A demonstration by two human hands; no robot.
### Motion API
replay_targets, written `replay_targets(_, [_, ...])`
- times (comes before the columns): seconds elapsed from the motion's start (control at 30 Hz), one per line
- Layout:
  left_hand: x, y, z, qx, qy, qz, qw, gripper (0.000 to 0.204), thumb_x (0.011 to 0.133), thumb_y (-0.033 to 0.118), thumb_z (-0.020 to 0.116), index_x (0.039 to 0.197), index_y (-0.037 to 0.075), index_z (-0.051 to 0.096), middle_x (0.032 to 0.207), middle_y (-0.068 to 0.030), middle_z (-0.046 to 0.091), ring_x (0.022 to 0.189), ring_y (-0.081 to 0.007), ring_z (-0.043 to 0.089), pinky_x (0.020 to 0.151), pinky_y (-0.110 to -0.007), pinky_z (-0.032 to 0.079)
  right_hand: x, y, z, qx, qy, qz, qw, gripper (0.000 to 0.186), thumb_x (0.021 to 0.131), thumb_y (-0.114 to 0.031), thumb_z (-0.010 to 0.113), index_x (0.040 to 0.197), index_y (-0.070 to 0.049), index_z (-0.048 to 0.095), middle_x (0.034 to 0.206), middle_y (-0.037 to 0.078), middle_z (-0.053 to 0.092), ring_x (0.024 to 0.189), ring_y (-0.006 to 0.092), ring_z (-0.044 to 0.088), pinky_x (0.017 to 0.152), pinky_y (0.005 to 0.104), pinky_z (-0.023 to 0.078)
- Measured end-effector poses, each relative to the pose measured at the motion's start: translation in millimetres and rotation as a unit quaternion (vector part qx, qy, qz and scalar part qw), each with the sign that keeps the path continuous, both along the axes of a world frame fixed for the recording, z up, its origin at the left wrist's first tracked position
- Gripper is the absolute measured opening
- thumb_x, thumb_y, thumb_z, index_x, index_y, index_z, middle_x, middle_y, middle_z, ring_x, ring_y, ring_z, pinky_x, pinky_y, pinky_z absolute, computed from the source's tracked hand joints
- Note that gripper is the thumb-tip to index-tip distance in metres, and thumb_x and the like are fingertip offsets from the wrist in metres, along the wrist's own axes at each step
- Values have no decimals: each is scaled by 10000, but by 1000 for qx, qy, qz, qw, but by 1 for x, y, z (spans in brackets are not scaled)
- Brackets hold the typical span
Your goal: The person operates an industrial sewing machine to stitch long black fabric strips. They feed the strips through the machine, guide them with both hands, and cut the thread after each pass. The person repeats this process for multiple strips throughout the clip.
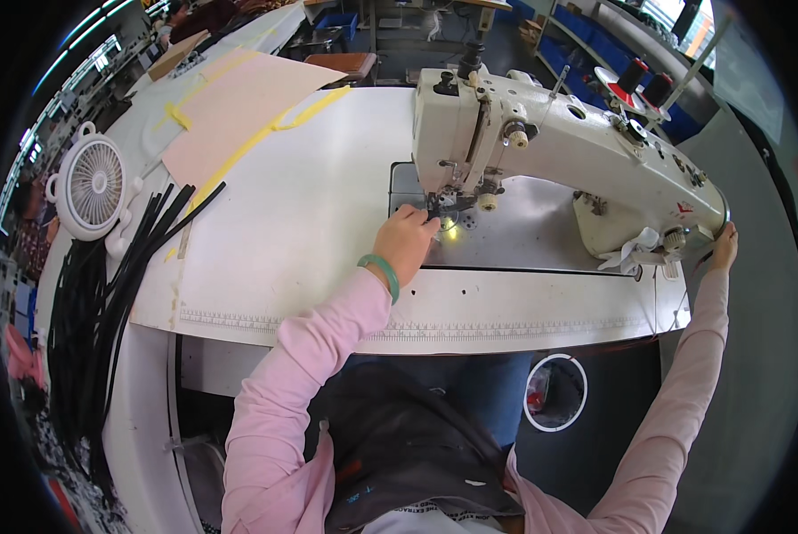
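Observation:
A white sewing machine [577, 133] stands on the table, its needle area lit by a small yellowish light. My left hand [405, 242], with a green bangle [383, 271] at the wrist, is closed at the presser foot [434, 205]. Its fingertips pinch together there; whatever is between them is too small and dark to make out. Out at the machine's right end, my right hand [726, 247] grips the edge of the handwheel [726, 212], with part of its fingers hidden behind it.
Long black strips [105, 311] hang over the table's left side beside a small white fan [94, 182]. A pinkish sheet with yellow tape [247, 111] lies at the back left. Thread cones [632, 76] stand behind the machine; a white-rimmed bin [556, 392] is below the table.

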State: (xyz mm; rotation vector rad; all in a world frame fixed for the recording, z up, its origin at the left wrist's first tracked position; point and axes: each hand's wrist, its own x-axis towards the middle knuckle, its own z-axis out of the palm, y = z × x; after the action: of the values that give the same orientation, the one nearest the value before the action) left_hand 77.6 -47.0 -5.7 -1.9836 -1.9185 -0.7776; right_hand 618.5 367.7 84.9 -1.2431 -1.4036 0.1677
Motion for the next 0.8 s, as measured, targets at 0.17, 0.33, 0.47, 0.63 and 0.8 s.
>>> replay_targets(0.17, [-8, -6, -3, 7, -9, 7, 1000, 176, 714, 51, 584, 885, 36, 623, 860, -87, 600, 891, -248, 528, 783, -333, 462, -18, 0, 6, -211, 11, 30, 977, 420, 910, -421, 432, 1065, -46, 541, 891, 31, 554, 744, 90, 491, 655, 242, 407])
replay_targets(0.33, [-5, 2, -2, 13, -13, -16, 1000, 164, 717, 53, 576, 874, 33, 618, 864, -85, 600, 895, -247, 527, 785, -332, 462, -7, -31, -31, -121, 138, 31, 983, 421, 919, -408, 408, 1102, -45, 517, 927, 31, 546, 791, 88, 483, 667, 250, 406])
replay_targets(0.47, [-4, -3, -1, -9, -2, 8, 1000, 155, 720, 52, 568, 867, 36, 615, 866, -83, 601, 893, -244, 529, 783, -333, 463, -29, -32, -23, -82, 94, 11, 992, 455, 925, -406, 390, 1101, -4, 514, 935, 55, 556, 803, 130, 507, 700, 268, 421])
replay_targets(0.63, [1, 6, 1, 17, -17, -15, 1000, 157, 717, 44, 561, 864, 41, 615, 850, -81, 601, 890, -242, 531, 780, -329, 463, 17, -2, 28, -27, -70, -39, 996, 462, 926, -397, 394, 1066, 21, 532, 892, 80, 568, 762, 146, 524, 705, 273, 425])
replay_targets(0.8, [-6, 0, -2, 7, 3, 16, 1000, 130, 713, 34, 554, 832, 41, 608, 829, -80, 595, 867, -240, 530, 771, -326, 463, -27, -26, 6, -171, 69, 34, 982, 439, 924, -398, 402, 1045, 4, 528, 896, 58, 552, 786, 104, 496, 654, 270, 410])
